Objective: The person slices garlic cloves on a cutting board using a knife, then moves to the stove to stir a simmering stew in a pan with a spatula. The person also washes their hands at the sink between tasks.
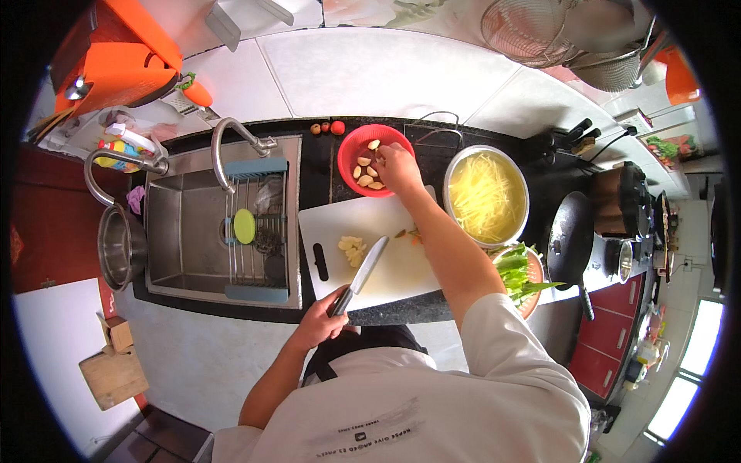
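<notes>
My left hand (319, 324) grips the black handle of a kitchen knife (369, 265). Its blade points up and to the right over a white cutting board (399, 278). Beside the blade, a small pile of sliced garlic (351, 249) rests on the board. My right hand (399, 168) reaches into a red plastic basket (347, 142) behind the board. Several peeled garlic cloves (365, 180) lie inside it. The fingertips are bent down near the cloves, and I cannot tell whether they hold one. Small chili-like pieces (414, 233) lie partly behind my right forearm.
To the right stand a metal bowl of shredded potato in water (483, 194), a bowl of green leaves (518, 275) and a black frying pan (570, 240). The sink (191, 231) with its drying rack (256, 292) is at the left. Tomatoes (337, 127) sit by the wall.
</notes>
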Tool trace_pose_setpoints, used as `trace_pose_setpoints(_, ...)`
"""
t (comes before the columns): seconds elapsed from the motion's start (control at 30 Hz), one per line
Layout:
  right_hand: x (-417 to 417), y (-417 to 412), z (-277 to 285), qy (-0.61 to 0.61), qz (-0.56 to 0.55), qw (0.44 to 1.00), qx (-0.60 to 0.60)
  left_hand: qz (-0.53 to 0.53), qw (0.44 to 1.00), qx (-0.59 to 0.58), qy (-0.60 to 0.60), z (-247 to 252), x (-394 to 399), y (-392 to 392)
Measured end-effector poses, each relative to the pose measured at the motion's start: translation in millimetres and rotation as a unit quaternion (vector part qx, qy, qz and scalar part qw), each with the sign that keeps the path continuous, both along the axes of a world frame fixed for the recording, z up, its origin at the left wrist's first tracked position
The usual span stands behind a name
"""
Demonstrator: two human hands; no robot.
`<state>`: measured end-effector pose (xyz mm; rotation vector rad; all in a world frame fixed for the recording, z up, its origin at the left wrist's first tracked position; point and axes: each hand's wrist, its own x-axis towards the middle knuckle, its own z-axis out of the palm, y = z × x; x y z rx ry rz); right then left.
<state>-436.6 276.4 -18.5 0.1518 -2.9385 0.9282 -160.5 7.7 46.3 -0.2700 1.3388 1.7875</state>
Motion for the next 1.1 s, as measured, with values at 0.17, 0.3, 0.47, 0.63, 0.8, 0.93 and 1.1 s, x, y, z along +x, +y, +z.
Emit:
trace_pose_setpoints(0.17,63,9,35,0.042,-0.117,0.981,-0.15,0.011,1.0,0.002,-0.012,0,6,-1)
trace_pose_setpoints(0.3,151,10,37,-0.055,-0.176,0.959,-0.216,0.023,0.999,0.011,-0.02,8,11,-7)
trace_pose_setpoints(0.47,222,-7,25,-0.151,-0.154,0.96,-0.176,0.024,1.0,0.018,0.009,9,19,-24)
trace_pose_setpoints(0.63,237,-24,1,-0.112,-0.139,0.971,-0.158,0.026,0.999,0.018,0.033,10,28,-34)
trace_pose_setpoints(0.8,230,-28,6,-0.125,-0.153,0.972,-0.131,0.022,0.999,0.023,0.041,11,38,-38)
trace_pose_setpoints(0.93,223,-26,23,-0.152,-0.168,0.954,-0.195,0.031,0.998,0.035,0.042,7,49,-42)
trace_pose_setpoints(1.1,228,-29,10,-0.217,-0.208,0.76,-0.576,0.102,0.99,0.1,-0.004,3,61,-48)
